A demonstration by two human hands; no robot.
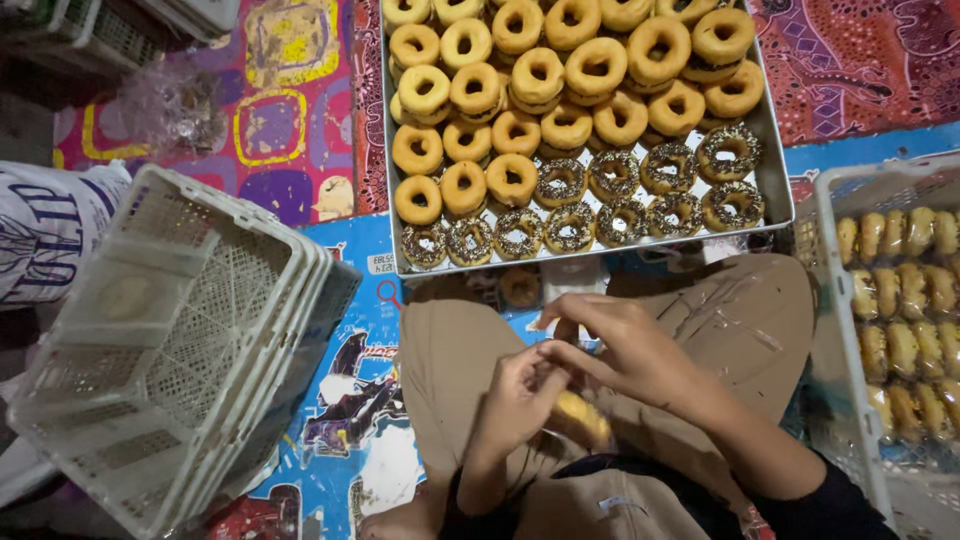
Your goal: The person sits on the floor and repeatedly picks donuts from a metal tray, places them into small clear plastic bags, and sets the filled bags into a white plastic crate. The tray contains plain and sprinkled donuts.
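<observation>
Doughnut [578, 415], a golden one in what looks like clear wrap, sits between both hands over the person's lap. The left hand [515, 395] curls around its near side, fingers closed on it. The right hand [625, 350] comes over the top, its fingertips pinched together just above the doughnut, touching the left hand's fingers; whether they grip the wrap or the doughnut itself cannot be told.

Straight ahead of the hands lies a metal tray [778, 190], packed with plain ring doughnuts [540, 75] on its far part and chocolate-sprinkled doughnuts [620, 195] in the rows nearest the hands. One more doughnut [520, 287] lies just beyond the left hand, below the tray's near edge, partly hidden.

Left of the hands stands a stack of white plastic crates [190, 350], tilted. Right of the hands is another white crate [835, 330] holding rows of wrapped yellow pastries [905, 300]. Patterned mats [290, 120] cover the floor around everything.
</observation>
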